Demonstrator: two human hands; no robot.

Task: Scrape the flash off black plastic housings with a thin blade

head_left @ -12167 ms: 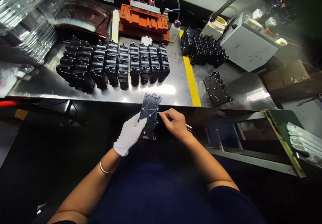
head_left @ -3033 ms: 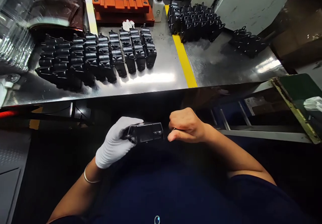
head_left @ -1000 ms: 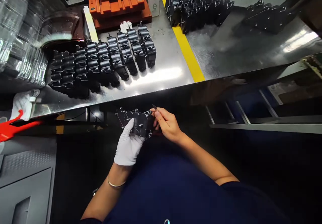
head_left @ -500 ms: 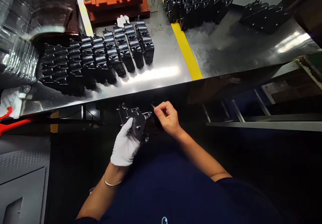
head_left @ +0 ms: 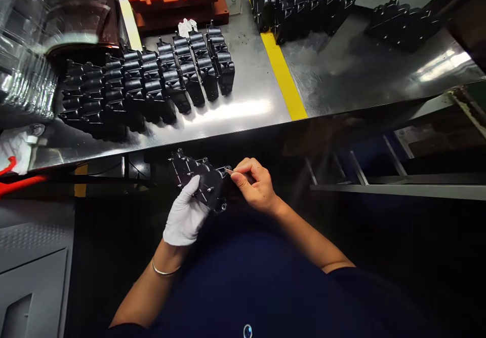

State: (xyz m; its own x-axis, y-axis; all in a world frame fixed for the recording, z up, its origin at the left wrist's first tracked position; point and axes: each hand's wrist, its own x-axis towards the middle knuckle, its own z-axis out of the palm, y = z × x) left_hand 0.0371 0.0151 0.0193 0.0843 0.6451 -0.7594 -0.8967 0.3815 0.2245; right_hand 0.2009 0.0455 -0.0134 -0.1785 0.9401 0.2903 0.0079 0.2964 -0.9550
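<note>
the gloved left hand (head_left: 186, 214) clasps a black part (head_left: 199, 178); the bare right hand (head_left: 253, 186) pinches a small tool (head_left: 228, 170) at its right edge.

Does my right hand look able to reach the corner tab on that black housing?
Likely yes: the right hand is beside the tab, pointed tool in its fingers; the gloved left hand holds the black housing from the other side, leaving it free.
</note>
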